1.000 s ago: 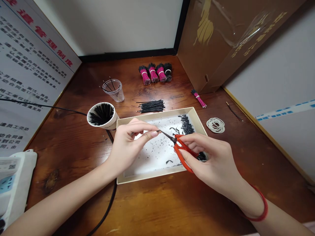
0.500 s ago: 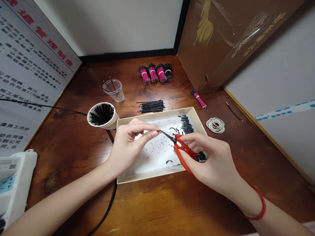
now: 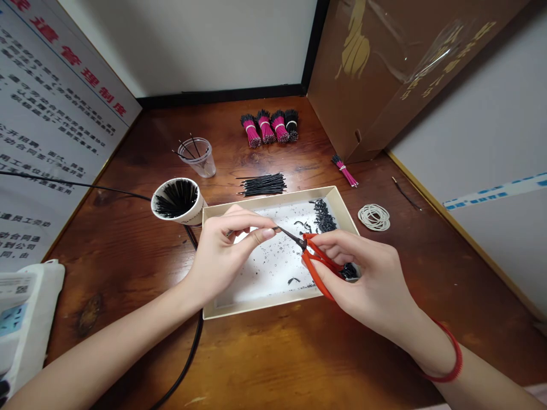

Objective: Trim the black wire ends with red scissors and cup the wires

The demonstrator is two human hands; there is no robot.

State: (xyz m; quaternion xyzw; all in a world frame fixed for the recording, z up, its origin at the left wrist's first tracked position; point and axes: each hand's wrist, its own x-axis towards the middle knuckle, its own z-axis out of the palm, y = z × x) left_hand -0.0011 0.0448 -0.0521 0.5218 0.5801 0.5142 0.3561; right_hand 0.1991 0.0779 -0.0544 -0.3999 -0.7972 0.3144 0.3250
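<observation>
Between thumb and forefinger, my left hand (image 3: 228,245) pinches a short black wire (image 3: 276,228), most of it hidden by the fingers. My right hand (image 3: 365,273) is closed around the red handles of a pair of scissors (image 3: 318,267). The dark blade tips meet the wire's end just beyond my left fingertips. Both hands are over a shallow cream box lid (image 3: 273,307) lined in white. Small black offcuts (image 3: 325,216) are heaped along its right side, with tiny bits scattered over the bottom.
Behind the lid lies a pile of black wires (image 3: 264,184). A paper cup (image 3: 199,213) full of black wires and a clear plastic cup (image 3: 207,162) stand left. Banded pink-and-black bundles (image 3: 265,128) sit at the back. White rubber bands (image 3: 374,217) lie right, near a brown carton (image 3: 367,102).
Almost nothing differs. Both hands, the scissors and the wire keep nearly the same position over the lid.
</observation>
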